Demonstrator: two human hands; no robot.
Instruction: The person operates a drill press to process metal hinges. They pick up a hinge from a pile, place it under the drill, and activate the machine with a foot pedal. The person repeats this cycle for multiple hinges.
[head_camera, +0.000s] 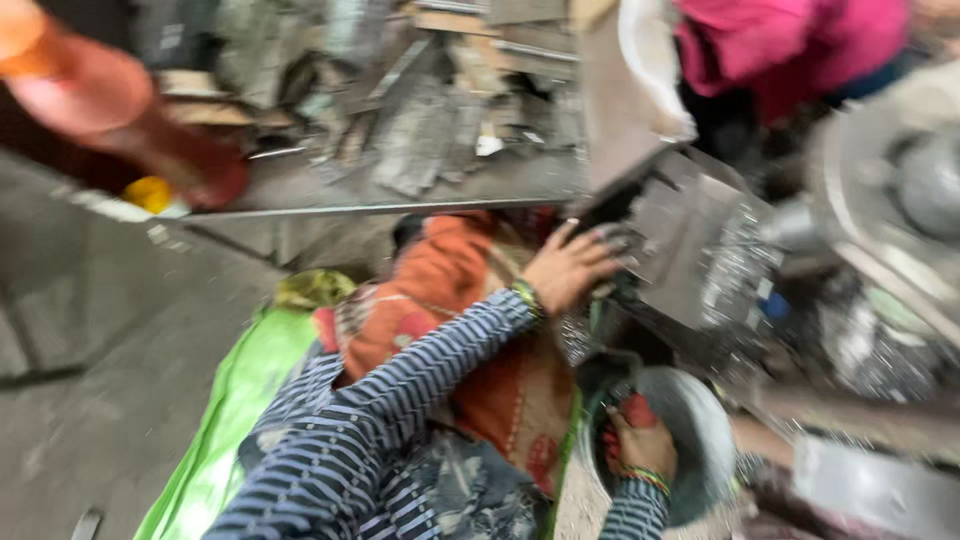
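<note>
Left hand (566, 266), fingers spread, should press flat on the grey machine chute (690, 250); right hand (640, 448) (gripping something red) should steady the metal bowl (705, 425).

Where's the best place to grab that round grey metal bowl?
Probably the near rim of the metal bowl, coming from above. The rim is its thin, open edge, and the right hand already sits there. The left hand is up at the grey machine.

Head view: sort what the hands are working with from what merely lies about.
In hand:
left hand on the grey metal chute
right hand gripping the round metal bowl

Lying about:
scrap metal pieces
green sack
yellow object
</note>
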